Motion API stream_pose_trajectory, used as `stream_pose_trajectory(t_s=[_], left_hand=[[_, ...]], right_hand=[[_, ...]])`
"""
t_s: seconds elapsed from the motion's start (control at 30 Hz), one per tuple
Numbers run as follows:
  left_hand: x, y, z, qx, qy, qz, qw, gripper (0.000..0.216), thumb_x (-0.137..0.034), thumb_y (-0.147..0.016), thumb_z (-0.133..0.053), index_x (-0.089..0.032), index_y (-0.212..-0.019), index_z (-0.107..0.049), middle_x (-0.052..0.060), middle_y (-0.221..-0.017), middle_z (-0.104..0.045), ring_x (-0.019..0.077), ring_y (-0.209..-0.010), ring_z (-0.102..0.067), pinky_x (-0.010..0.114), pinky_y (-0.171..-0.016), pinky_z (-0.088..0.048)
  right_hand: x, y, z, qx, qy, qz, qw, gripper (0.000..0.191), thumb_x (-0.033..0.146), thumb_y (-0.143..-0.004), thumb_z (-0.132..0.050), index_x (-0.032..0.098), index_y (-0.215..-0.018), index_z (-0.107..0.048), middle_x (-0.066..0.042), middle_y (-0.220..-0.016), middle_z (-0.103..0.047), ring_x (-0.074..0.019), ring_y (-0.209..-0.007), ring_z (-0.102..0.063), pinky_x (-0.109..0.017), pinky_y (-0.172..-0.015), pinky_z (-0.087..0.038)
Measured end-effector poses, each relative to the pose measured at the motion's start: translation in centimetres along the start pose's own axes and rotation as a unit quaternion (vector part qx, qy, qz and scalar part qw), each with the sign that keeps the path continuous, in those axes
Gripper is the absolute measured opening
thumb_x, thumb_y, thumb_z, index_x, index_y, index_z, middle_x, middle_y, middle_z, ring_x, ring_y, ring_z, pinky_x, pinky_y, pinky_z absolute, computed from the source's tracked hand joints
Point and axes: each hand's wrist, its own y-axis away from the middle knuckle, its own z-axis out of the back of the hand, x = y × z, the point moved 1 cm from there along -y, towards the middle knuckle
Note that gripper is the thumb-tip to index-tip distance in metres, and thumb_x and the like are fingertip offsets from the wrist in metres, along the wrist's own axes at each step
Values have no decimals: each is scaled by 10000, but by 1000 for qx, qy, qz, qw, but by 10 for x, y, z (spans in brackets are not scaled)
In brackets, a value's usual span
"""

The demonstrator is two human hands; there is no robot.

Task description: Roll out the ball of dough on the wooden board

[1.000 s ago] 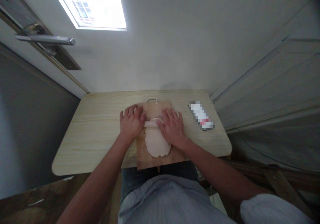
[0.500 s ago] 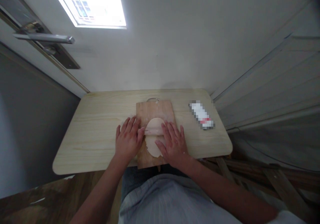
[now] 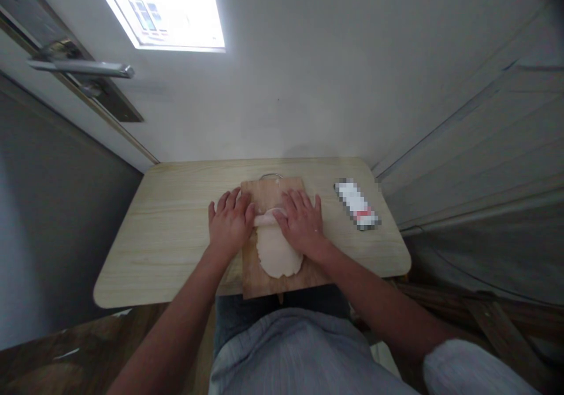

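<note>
A thin sheet of pale dough point(image 3: 277, 253) with a ragged lower edge lies on a wooden cutting board point(image 3: 267, 189). Across the dough's far part runs a pale rolling pin point(image 3: 263, 221), mostly covered by my hands. My left hand point(image 3: 230, 221) lies over its left end, palm down, fingers stretched forward and apart. Over the right end rests my right hand point(image 3: 302, 221), also flat, with its fingers extended past the pin and its thumb pointing inward. Neither hand wraps its fingers round the pin.
The board sits on a light wood table point(image 3: 171, 230) with rounded corners, its near end overhanging the front edge. A blurred phone point(image 3: 356, 204) lies to the right. Behind the table stands a white door with a metal handle point(image 3: 83, 67) and a bright window point(image 3: 176, 10).
Both hands have moved forward, away from my body, and the rolling pin has travelled with them to the dough's far edge. More of the near dough shows.
</note>
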Motion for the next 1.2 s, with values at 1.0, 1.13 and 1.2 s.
stream_pose_trajectory(t_s=[1.0, 1.13, 1.2], left_hand=[[2, -27, -2, 39, -16, 31, 999, 490, -411, -1021, -361, -202, -1426, -539, 136, -1552, -496, 348, -1407, -456, 610, -1116, -386], [-10, -1, 4, 31, -25, 16, 999, 495, -420, -1037, -323, -219, -1434, -540, 125, -1557, -496, 348, -1423, -435, 610, -1129, -364], [-14, 10, 7, 26, -28, 5, 999, 505, -436, -1046, -299, -237, -1448, -532, 117, -1558, -497, 352, -1432, -424, 625, -1136, -346]], right_hand=[[-15, -64, -8, 45, 8, 36, 998, 563, 531, -1033, -399, 228, -1503, -468, -88, -1584, -458, -334, -1438, -381, -585, -1182, -260], [-14, -41, -4, 29, 12, 41, 999, 550, 514, -1047, -366, 206, -1488, -477, -120, -1562, -481, -330, -1445, -368, -572, -1185, -237], [-15, -29, -3, 22, 11, 37, 999, 550, 511, -1053, -351, 199, -1489, -476, -120, -1562, -481, -329, -1464, -346, -577, -1192, -212]])
